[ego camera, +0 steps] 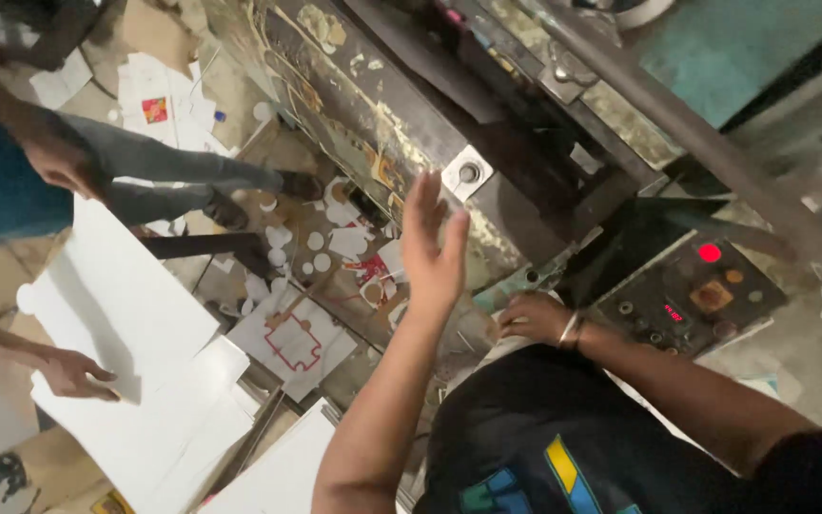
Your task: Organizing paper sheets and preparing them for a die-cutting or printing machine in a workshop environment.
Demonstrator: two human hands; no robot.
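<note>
Fingers of the left hand are stretched out straight and close together, palm open, holding nothing; the hand is raised in the air in front of the dark, worn machine body, just below a square metal plate with a bolt. Fingers of the right hand are curled down and rest on the near edge of the machine, by a strip of greenish metal; whether they grip anything I cannot tell, as the knuckles hide what is under them. A metal bangle sits on that wrist. Just beside the right hand, toward the right, is a slanted control panel with a glowing red round lamp, a small red display and several knobs.

On the floor below the machine lie many scraps of cut white card, round punched discs and a printed sheet with a red outline.

At the left edge of the view a co-worker's two hands are at a stack of large white die-cut sheets: one hand lies flat on the sheets, the other hangs above them. That person's grey trouser legs stretch across the floor toward the machine.
</note>
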